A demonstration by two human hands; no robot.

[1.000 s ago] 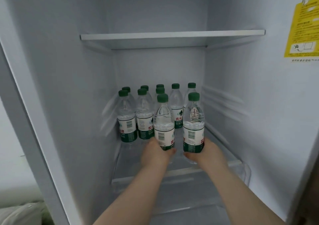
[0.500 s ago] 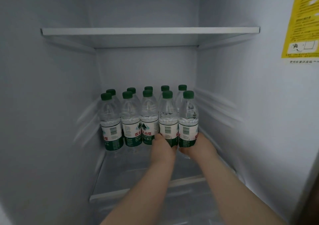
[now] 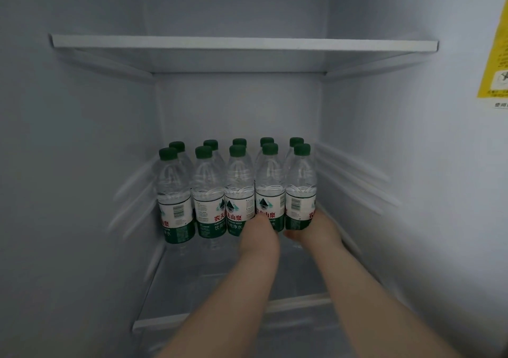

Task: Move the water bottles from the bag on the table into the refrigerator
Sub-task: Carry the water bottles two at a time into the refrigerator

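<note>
Several clear water bottles with green caps and green-white labels stand in two rows on the glass shelf (image 3: pixel 209 283) inside the refrigerator. My left hand (image 3: pixel 258 236) grips the base of the fourth front-row bottle (image 3: pixel 270 190). My right hand (image 3: pixel 316 231) grips the base of the rightmost front-row bottle (image 3: pixel 301 190), close to the right wall. Both bottles stand upright, in line with the front row (image 3: pixel 207 192). The bag and the table are out of view.
A white upper shelf (image 3: pixel 244 45) spans the compartment above the bottles. Ribbed rails line the left and right inner walls. A yellow sticker (image 3: pixel 494 55) sits on the right wall. Bare glass shelf lies in front of the bottles.
Both hands pushed their two bottles deeper onto the shelf, into line with the front row. The camera has moved closer into the compartment.
</note>
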